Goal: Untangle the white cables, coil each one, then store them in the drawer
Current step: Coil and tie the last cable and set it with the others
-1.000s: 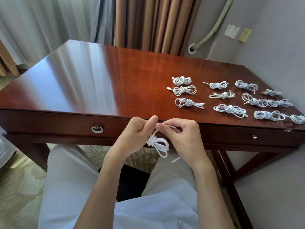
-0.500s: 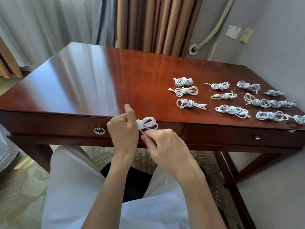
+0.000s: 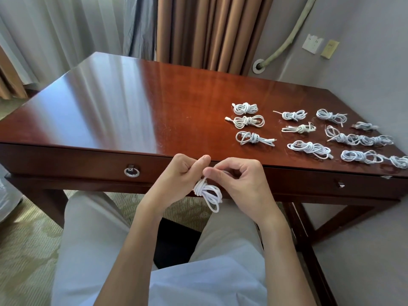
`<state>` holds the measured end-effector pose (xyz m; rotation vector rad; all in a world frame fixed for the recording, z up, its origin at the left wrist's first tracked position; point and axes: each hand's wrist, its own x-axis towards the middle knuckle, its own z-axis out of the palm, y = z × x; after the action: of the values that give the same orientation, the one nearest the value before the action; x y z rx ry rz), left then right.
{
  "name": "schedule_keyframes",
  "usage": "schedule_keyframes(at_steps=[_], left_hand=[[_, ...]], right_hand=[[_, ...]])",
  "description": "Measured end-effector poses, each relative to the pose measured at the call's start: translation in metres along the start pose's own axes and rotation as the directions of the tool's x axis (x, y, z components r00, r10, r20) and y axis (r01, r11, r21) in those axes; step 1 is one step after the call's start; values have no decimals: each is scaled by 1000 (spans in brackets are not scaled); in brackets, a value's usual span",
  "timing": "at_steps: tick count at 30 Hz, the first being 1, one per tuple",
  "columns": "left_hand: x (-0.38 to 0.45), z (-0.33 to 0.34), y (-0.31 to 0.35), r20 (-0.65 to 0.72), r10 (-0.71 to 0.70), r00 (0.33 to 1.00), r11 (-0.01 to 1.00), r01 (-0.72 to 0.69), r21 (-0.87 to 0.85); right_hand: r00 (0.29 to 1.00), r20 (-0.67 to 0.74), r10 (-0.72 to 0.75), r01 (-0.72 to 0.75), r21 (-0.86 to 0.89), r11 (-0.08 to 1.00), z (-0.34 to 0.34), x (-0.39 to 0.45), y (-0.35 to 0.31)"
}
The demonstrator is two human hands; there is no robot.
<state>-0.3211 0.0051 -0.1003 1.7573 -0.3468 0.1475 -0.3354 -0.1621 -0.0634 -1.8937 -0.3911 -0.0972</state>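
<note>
White cable (image 3: pixel 208 192), coiled and wrapped at its upper end, hangs between both hands in front of the desk's front edge, above the lap. Left hand (image 3: pixel 176 173): fingers curled, thumb raised, gripping the wrapped top of the coil. Right hand (image 3: pixel 239 180): thumb and forefinger pinch the cable's strand just beside the left thumb; remaining fingers curled loosely. The coil's loops dangle free below the two hands, touching neither the desk nor the legs.

Behind the hands: closed left drawer (image 3: pixel 88 164) with a metal ring pull (image 3: pixel 131 172). To the right, a second closed drawer (image 3: pixel 331 182) with a small knob (image 3: pixel 341 184).

Wooden desk (image 3: pixel 110 107), dark red, glossy, reflecting window light on its left half. On its right half lie finished cable bundles (image 3: pixel 309 129), each wrapped around its middle, set out in rough rows and columns: three in the nearest column to the hands, the rest further right, some touching one another near the desk's right edge. Exact count at the far right cannot be told, as bundles overlap.

Person seated, light trousers, pale shirt. Beyond the desk: sheer and brown curtains (image 3: pixel 198 29), a grey wall with a padded pipe (image 3: pixel 284 43) and two wall plates (image 3: pixel 320 45). Patterned carpet underfoot.
</note>
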Motion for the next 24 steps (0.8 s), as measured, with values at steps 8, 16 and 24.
schedule_keyframes(at_steps=[8,16,24], left_hand=[[12,16,2,-385,-247,889,878,37,-477],[13,22,5,-676,-386,628,875,18,-484],[6,18,4,-838,-56,543,998,50,-34]], right_hand=[[999,-15,-50,50,-22,998,24,6,19],[991,131,-13,86,-570,817,59,-9,-3],[965,261,26,188,-759,624,52,-15,-32]])
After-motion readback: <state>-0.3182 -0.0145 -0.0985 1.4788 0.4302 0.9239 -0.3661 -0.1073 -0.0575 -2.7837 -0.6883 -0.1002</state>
